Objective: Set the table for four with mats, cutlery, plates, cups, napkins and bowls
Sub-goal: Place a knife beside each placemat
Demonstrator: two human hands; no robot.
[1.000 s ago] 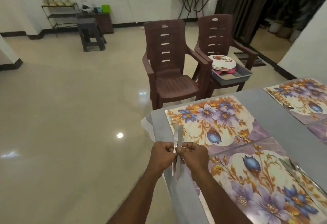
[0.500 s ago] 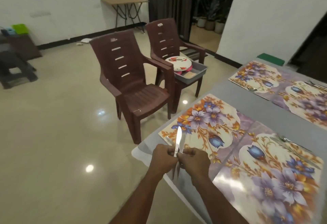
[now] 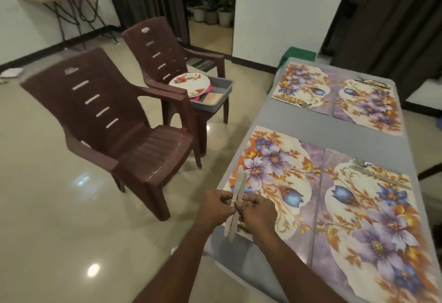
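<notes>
**Knives held at the table's near-left corner**

Since the earlier frames the view has swung right, so more of the table (image 3: 373, 149) shows, while both hands have stayed together at its near-left corner. Two knives (image 3: 236, 191) stand almost upright between them, blades up and slightly crossed. The left hand (image 3: 215, 207) and right hand (image 3: 257, 212) each pinch them at about mid-length, so blades rise above the fingers and handles hang below, just off the table edge. Holding them this way probably lets the person separate the pair, one for each place.

Just right of the grip lies the near-left mat (image 3: 270, 176), which bears no cutlery. The mat beside it (image 3: 373, 219) already carries cutlery (image 3: 373, 171) along its far edge. Two far mats (image 3: 303, 87) lie across the table's far end; small metal pieces show on them, too blurred to name.

To the left, well apart from the table, stand two brown chairs. The farther chair (image 3: 167, 58) holds a grey tray (image 3: 222, 92) with stacked plates (image 3: 189, 84), probably the supply for later steps.
</notes>
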